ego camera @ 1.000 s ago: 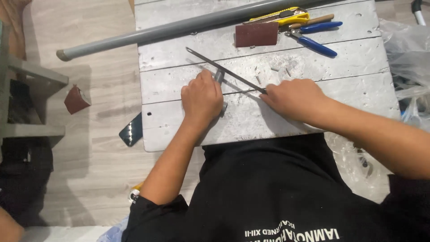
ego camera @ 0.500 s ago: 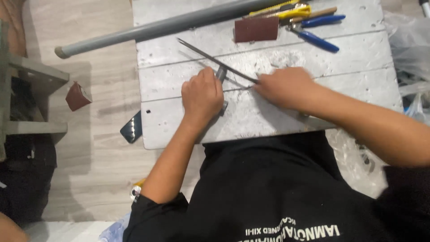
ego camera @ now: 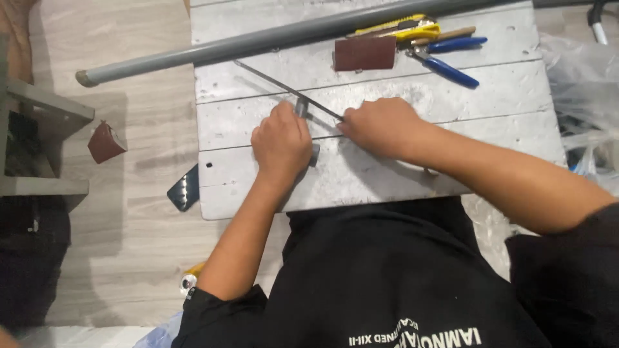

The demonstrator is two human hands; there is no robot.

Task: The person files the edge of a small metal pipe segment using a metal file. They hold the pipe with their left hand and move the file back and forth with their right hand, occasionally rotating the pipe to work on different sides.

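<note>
Wooden floor lies under a white plank desk (ego camera: 258,193). On the desk's middle, the left hand (ego camera: 282,143) is closed around a small grey piece (ego camera: 302,106) and pins it down. The right hand (ego camera: 380,125) is clenched on one end of a thin metal file (ego camera: 284,87), which lies across that piece. It looks like the filing is in the middle, not finished. Blue pliers (ego camera: 445,64) and a grey pipe (ego camera: 258,42) rest at the desk's far side.

Both hands (ego camera: 282,143) (ego camera: 380,127) curled, fingers closed
</note>
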